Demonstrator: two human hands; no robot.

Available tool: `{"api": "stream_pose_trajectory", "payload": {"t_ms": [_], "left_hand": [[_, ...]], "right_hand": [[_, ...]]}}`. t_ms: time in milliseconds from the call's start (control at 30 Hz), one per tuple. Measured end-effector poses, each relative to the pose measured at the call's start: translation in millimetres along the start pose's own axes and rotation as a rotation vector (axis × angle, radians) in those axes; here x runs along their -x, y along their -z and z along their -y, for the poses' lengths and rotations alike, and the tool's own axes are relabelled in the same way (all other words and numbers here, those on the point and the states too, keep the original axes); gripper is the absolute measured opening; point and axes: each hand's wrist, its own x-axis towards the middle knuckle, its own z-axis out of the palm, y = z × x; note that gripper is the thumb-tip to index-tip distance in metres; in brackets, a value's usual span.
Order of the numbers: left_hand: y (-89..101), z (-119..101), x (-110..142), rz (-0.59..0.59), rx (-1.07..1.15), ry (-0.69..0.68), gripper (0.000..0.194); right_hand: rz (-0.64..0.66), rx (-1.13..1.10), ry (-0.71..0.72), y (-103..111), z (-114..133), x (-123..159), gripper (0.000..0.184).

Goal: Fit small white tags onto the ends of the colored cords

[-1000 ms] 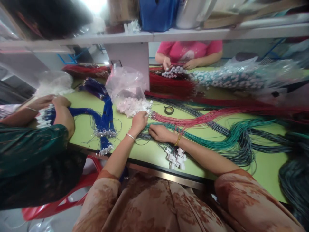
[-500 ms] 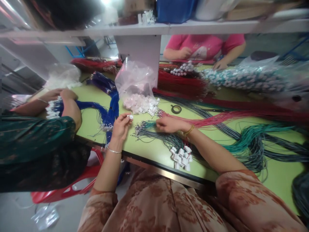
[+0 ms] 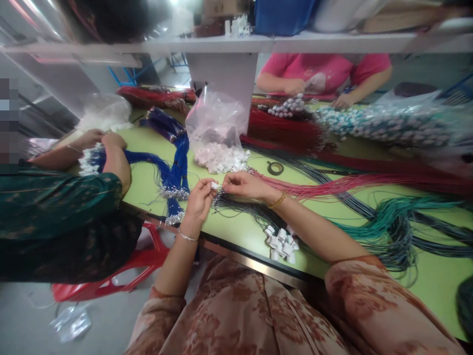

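Note:
My left hand (image 3: 200,201) pinches a small white plastic connector housing (image 3: 214,185) between thumb and fingertips, just above the table's front part. Close against it, my right hand (image 3: 244,186) is closed, its fingertips holding what looks like a thin wire end at the housing; the wire itself is mostly hidden. Under and beside the right hand lie dark grey wires (image 3: 254,209) with metal terminals at their tips. A cluster of white connectors (image 3: 281,243) on wires rests near the table edge, below my right forearm.
An open plastic bag (image 3: 216,111) spills white housings (image 3: 221,157) behind my hands. Blue wire bundles (image 3: 180,160) lie left, red-pink wires (image 3: 325,185) and green wires (image 3: 384,209) right. A tape roll (image 3: 275,168) sits behind. Co-workers sit at left and across, below a shelf (image 3: 332,43).
My right hand has moved left and up from the wire tips to meet the connector housing in my left hand. The whole view has shifted slightly.

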Motion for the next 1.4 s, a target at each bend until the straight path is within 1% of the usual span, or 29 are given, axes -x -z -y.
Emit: {"api": "stream_pose_trajectory", "payload": {"t_ms": [100,200,300,500,600,767,867,933,967,1033,1100,1167,1267,1333,1400], "left_hand": [[-6.1,2.6,4.9,0.036,0.050,0.034,0.008],[-11.2,5.8,8.0,0.065,0.098,0.068,0.008],[-15.5,10.2,8.6,0.091,0.100,0.075,0.009],[-23.0,16.2,9.6,0.113,0.033,0.064,0.015],[-26.9,20.6,11.4,0.080,-0.031,0.034,0.019],[-33.7,34.8,12.8,-0.058,-0.120,-0.094,0.021],[-37.8,41.6,11.8,-0.102,-0.101,-0.053,0.019],[-41.0,43.6,10.4,-0.120,-0.104,-0.040,0.019],[-42.6,43.9,9.4,-0.125,-0.107,-0.046,0.019],[-45.1,43.8,7.1,-0.115,-0.099,-0.050,0.019],[-45.8,44.0,4.3,-0.095,-0.057,-0.008,0.018],[-44.1,45.2,1.5,-0.099,0.002,0.047,0.015],[-39.1,48.2,-1.4,-0.141,0.056,0.064,0.015],[-36.3,49.7,-1.7,-0.138,0.078,0.065,0.015],[-35.4,50.2,-1.0,-0.099,0.100,0.092,0.015]], "right_hand": [[-0.140,0.084,0.029,-4.7,-3.6,-0.3,0.019],[-0.216,0.172,0.002,-4.8,-13.2,4.4,0.020],[-0.242,0.202,-0.033,-3.9,-21.9,10.2,0.022],[-0.244,0.158,-0.067,-1.1,-31.4,17.2,0.023],[-0.256,0.136,-0.089,-1.3,-34.9,18.8,0.024],[-0.309,0.194,-0.084,-5.8,-38.2,23.3,0.026],[-0.351,0.348,-0.031,-8.1,-37.3,27.5,0.022],[-0.343,0.460,-0.008,-8.3,-37.0,29.2,0.019],[-0.331,0.476,-0.009,-7.8,-37.3,29.6,0.020],[-0.314,0.415,-0.032,-5.4,-38.1,29.7,0.021],[-0.320,0.342,-0.042,-1.9,-38.3,30.3,0.020],[-0.351,0.370,-0.021,1.1,-37.1,32.3,0.017],[-0.393,0.430,0.010,3.0,-34.4,37.1,0.010],[-0.399,0.385,0.010,2.9,-33.9,39.2,0.010],[-0.390,0.328,0.009,2.4,-35.0,39.6,0.012]]}}
